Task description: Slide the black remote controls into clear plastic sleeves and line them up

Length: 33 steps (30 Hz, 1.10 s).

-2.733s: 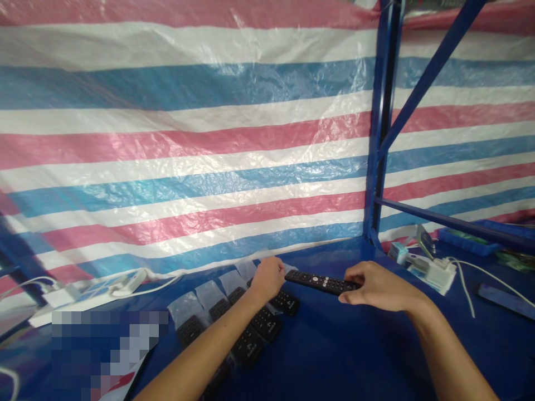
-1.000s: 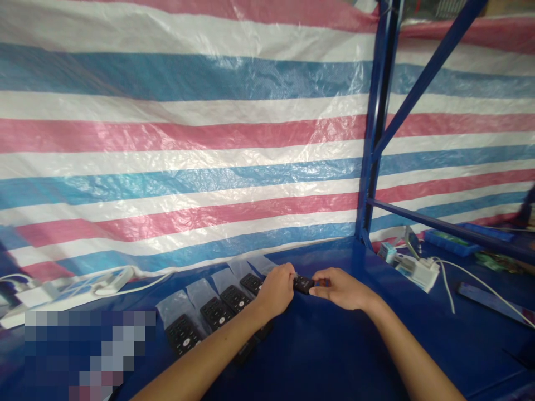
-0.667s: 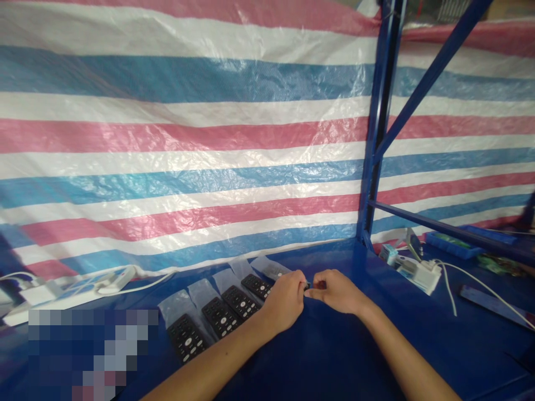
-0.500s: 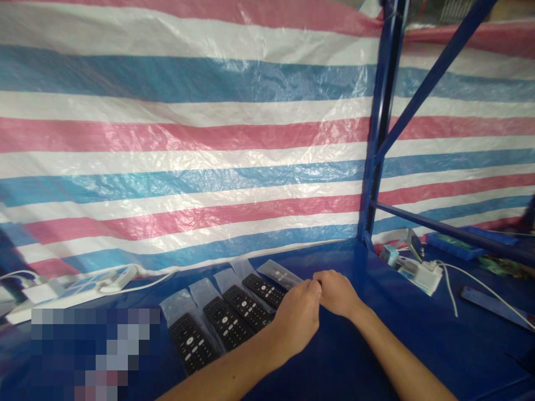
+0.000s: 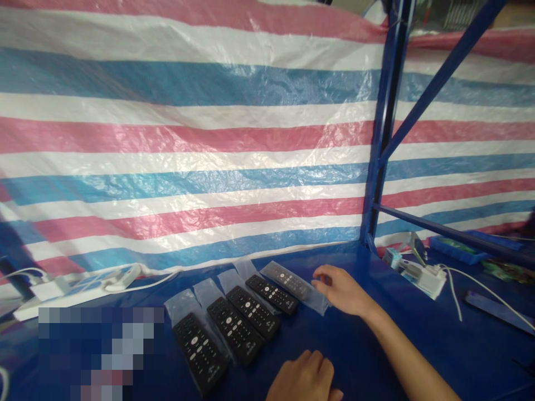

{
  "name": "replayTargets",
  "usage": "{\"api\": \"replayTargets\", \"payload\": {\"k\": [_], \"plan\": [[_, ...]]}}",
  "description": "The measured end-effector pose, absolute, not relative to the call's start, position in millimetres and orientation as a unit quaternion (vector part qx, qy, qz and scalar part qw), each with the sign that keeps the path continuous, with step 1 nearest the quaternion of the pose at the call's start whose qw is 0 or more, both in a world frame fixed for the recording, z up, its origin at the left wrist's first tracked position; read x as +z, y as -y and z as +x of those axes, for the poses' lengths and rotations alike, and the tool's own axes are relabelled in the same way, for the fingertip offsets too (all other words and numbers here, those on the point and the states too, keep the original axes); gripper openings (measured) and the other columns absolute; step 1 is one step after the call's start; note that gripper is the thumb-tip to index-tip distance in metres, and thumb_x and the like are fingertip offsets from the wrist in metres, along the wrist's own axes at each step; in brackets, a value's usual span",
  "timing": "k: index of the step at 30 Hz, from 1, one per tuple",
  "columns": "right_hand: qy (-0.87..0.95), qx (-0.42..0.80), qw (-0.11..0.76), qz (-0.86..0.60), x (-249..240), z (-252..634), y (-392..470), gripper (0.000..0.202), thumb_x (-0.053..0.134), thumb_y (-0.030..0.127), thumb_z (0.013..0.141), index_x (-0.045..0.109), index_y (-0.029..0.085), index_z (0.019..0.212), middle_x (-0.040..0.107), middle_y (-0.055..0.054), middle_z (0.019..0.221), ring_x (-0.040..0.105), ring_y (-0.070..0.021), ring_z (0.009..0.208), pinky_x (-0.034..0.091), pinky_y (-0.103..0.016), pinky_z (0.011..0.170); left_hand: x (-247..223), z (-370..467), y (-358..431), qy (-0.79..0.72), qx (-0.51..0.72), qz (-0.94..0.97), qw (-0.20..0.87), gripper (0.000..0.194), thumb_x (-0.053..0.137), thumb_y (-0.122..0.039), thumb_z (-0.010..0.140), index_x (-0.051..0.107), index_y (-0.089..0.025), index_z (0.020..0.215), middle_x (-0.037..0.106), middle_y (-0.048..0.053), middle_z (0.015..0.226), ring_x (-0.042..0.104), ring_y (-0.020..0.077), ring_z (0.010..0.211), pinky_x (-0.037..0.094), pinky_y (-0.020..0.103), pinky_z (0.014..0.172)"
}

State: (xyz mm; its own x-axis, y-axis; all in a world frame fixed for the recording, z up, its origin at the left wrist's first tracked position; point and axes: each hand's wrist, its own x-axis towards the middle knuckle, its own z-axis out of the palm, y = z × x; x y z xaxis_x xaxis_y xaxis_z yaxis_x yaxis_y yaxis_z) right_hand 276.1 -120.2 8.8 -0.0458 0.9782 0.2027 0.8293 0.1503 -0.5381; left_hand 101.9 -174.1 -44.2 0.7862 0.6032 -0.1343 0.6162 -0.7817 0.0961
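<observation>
Five black remote controls lie in a slanting row on the blue table. The leftmost remote control (image 5: 199, 353), the second (image 5: 234, 328), the third (image 5: 253, 312) and the fourth (image 5: 271, 293) each rest partly on a clear plastic sleeve. The fifth remote control (image 5: 288, 278), at the right end, is inside its sleeve. Over that sleeve's right end is my right hand (image 5: 345, 291), thumb and forefinger apart, holding nothing visible. My left hand (image 5: 303, 379) is at the bottom edge, partly cut off, away from the row; its fingers bend downward and their tips are hidden.
A white power strip (image 5: 79, 289) with cables lies at the left. Right of the blue metal post (image 5: 382, 128) are white plugs (image 5: 424, 275), a phone-like dark slab (image 5: 497, 311) and a blue tray (image 5: 455, 249). Striped sheeting (image 5: 188, 133) hangs behind the table.
My hands were together at the right end of the row. My left hand has drawn back toward the bottom edge, uncovering the remotes. My right hand stays there, its fingers loosened.
</observation>
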Motion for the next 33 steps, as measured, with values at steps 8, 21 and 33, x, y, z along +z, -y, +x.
{"api": "replayTargets", "payload": {"k": [8, 21, 33], "plan": [[0.722, 0.053, 0.13, -0.678, 1.7, 253.7, 122.0, 0.029, 0.057, 0.044, 0.079, 0.065, 0.018, 0.089, 0.065, -0.007, 0.092, 0.062, -0.0221, 0.084, 0.037, -0.028, 0.065, -70.8, 96.9, 172.3, -0.272, 0.041, 0.961, -0.005, 0.018, 0.06, -0.032, 0.084, 0.056, -0.021, 0.097, 0.065, 0.003, 0.088, 0.063, 0.0165, 0.079, 0.045, 0.019, 0.054], [0.718, 0.04, 0.142, -0.68, -7.0, 258.0, 108.8, 0.033, 0.058, 0.05, 0.077, 0.068, 0.021, 0.09, 0.064, -0.005, 0.092, 0.062, -0.0197, 0.082, 0.038, -0.027, 0.064, -76.0, 97.2, 173.5, -0.268, 0.067, 0.96, -0.034, 0.018, 0.061, -0.029, 0.082, 0.057, -0.02, 0.097, 0.066, 0.002, 0.085, 0.063, 0.0173, 0.075, 0.046, 0.022, 0.054], [0.54, -0.026, 0.124, -0.832, -5.9, 320.8, 94.9, 0.038, 0.049, 0.041, 0.083, 0.065, 0.014, 0.104, 0.061, -0.017, 0.109, 0.062, -0.0291, 0.098, 0.046, -0.035, 0.075, -89.9, 95.4, 171.4, -0.261, 0.106, 0.958, -0.055, 0.018, 0.062, -0.027, 0.082, 0.056, -0.022, 0.097, 0.066, 0.002, 0.087, 0.064, 0.0178, 0.077, 0.048, 0.023, 0.056]]}}
